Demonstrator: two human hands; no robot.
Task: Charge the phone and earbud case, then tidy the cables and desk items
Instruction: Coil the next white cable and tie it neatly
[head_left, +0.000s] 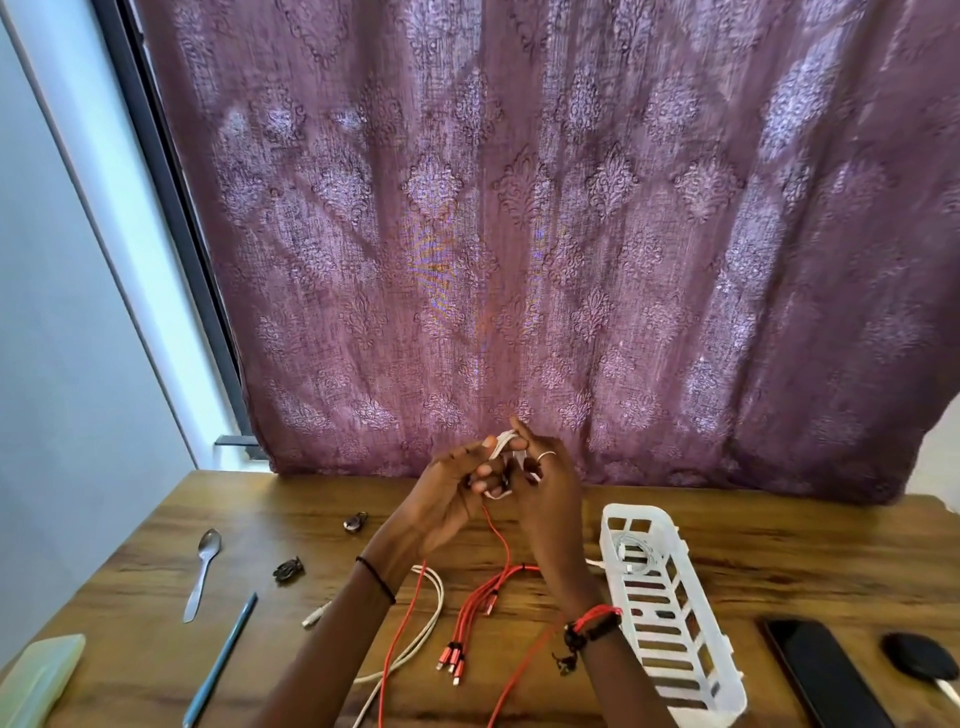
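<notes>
Head view: my left hand (447, 501) and right hand (548, 483) pinch a white cable coil (503, 442). It's probably light and floppy, so I'd grip its middle.

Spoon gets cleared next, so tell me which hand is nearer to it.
Left. The left hand, gripping a white cable in mid-air, has the spoon lying down-left of it; the right hand, on the same cable, sits beyond the left hand.

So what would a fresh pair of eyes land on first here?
The left hand and right hand, raised mid-frame, grip a white cable bundle, with a red cable trailing to the desk. Right of them lies a white slotted basket; a purple curtain fills the background.
</notes>
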